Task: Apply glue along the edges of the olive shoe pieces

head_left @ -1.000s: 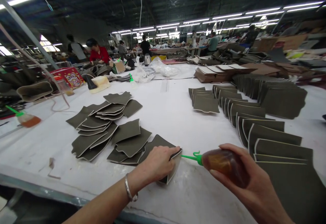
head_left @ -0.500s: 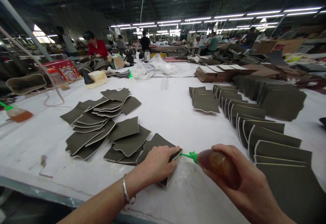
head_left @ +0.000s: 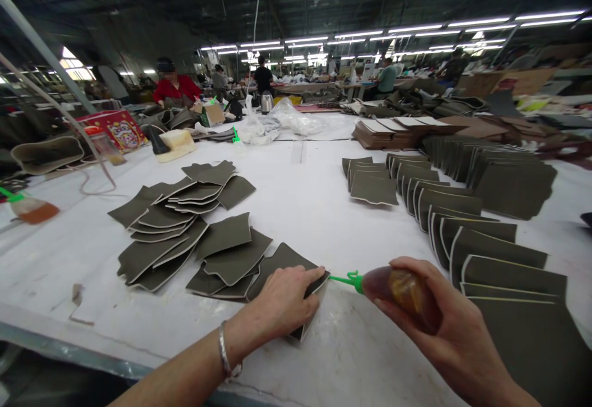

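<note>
My left hand (head_left: 283, 304) presses down on a dark olive cut piece (head_left: 287, 263) at the near edge of the white table (head_left: 300, 209), fingers closed over its lifted right edge. My right hand (head_left: 451, 327) grips an amber squeeze bottle (head_left: 398, 290) lying sideways. The bottle's green nozzle (head_left: 346, 280) points left at the piece's edge, almost touching it. A loose heap of the same olive pieces (head_left: 185, 228) lies just left of my left hand.
Rows of overlapped olive pieces (head_left: 462, 216) run along the right side, with brown stacks (head_left: 393, 132) behind. Another glue bottle (head_left: 28, 208) lies far left. A red box (head_left: 113, 128), plastic bags (head_left: 277, 124) and seated workers (head_left: 173, 89) are at the far end.
My right hand and the bottle have shifted slightly, the nozzle staying at the piece's edge. The left hand keeps holding the piece. The view has drifted a little.
</note>
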`<state>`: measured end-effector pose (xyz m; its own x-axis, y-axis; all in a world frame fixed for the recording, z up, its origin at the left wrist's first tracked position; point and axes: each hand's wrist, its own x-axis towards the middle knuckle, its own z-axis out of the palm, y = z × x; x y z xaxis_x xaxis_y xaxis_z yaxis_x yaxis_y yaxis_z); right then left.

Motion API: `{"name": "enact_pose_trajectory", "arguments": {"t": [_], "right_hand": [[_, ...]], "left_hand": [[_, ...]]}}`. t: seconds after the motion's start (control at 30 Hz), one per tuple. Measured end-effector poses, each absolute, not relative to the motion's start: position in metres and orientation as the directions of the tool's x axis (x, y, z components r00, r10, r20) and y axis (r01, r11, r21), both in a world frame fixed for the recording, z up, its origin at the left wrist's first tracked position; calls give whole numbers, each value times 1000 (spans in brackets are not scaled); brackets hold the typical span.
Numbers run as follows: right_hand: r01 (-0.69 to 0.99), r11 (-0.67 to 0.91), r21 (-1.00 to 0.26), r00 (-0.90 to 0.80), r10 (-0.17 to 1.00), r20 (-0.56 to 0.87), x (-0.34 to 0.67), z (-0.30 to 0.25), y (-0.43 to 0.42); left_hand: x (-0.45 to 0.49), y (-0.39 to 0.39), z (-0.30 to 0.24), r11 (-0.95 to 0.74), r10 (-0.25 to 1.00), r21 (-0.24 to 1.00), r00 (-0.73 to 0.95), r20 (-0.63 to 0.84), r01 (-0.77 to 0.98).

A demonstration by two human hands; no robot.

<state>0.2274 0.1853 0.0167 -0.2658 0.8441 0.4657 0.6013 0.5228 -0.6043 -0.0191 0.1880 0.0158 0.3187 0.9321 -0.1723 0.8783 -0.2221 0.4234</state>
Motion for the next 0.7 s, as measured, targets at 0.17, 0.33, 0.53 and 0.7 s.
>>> {"name": "enact_pose_trajectory", "arguments": {"t": [0.17,0.33,0.53,0.7], "right_hand": [[544,504,-671,-307,864,400,230,12,184],[555,480,-679,-251,875,414,230,10,185],[505,459,-731,-313,886,341,231,9,177],[520,425,-740,-231,905,357,230,8,175]], "left_hand": [[-18,188,18,-224,928,417,323,-184,881],[-20,188,21,-238,921,411,339,-193,880],[-22,186,23,-250,915,420,355,-191,872],[-22,184,23,-253,915,420,356,-187,871]]}}
